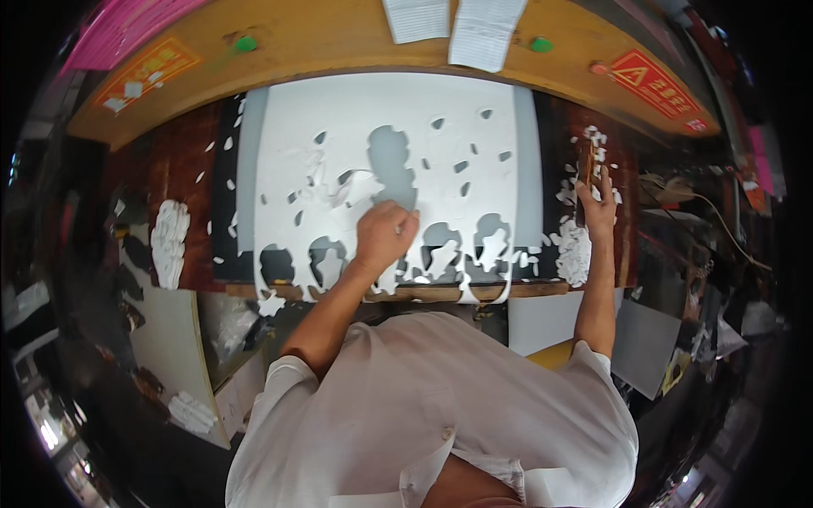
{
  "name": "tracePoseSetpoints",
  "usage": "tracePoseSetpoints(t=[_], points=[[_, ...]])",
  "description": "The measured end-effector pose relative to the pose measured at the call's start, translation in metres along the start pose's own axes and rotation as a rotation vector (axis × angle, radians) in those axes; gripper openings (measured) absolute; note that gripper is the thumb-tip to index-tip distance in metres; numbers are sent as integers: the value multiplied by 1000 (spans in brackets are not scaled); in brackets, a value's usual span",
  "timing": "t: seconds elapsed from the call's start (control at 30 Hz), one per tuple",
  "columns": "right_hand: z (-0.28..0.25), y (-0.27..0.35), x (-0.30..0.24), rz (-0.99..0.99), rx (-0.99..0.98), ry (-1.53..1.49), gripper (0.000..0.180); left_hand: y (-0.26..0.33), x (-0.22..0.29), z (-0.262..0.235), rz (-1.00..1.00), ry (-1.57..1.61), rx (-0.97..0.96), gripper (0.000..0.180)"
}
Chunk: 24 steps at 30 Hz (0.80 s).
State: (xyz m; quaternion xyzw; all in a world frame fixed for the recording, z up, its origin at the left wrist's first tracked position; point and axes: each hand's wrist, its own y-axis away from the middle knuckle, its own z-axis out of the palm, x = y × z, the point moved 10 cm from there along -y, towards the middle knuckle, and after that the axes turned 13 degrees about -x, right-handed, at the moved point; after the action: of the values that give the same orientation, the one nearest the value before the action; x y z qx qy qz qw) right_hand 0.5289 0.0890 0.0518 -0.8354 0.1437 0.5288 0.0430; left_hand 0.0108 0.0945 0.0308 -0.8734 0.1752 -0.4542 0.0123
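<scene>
A large white sheet [339, 110] lies on a pale blue-grey board [529, 152], with shaped cut-outs along its near edge and small holes scattered over it. My left hand [388, 235] is closed over the middle of the sheet, beside a long cut-out and a curled white flap [354, 188]. What its fingers pinch is hidden. Off to the right of the board, my right hand [598, 207] grips a narrow, dark cutting die [586, 161] with a brownish edge. Small white scraps [595, 134] lie around the die.
Piles of white cut pieces stand at the left [171, 241] and right [573, 252] of the dark red table [188, 152]. A yellow machine beam [339, 51] with green buttons, warning labels and hanging papers [489, 32] spans the far side. A wooden strip [533, 289] runs along the near edge.
</scene>
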Motion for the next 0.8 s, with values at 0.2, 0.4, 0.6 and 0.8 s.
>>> tracePoseSetpoints(t=[0.2,0.4,0.6,0.8], points=[[64,-6,-2,-142,-119,882,61,77,-90,-145,-496,-170,348,16],[218,21,-96,-339,-370,499,56,92,-95,-98,-443,-25,83,15],[446,53,-179,-661,-790,543,47,69,-60,-53,-178,-11,-16,16],[381,38,-113,283,-524,-284,25,85,-101,-32,-584,947,-124,42]])
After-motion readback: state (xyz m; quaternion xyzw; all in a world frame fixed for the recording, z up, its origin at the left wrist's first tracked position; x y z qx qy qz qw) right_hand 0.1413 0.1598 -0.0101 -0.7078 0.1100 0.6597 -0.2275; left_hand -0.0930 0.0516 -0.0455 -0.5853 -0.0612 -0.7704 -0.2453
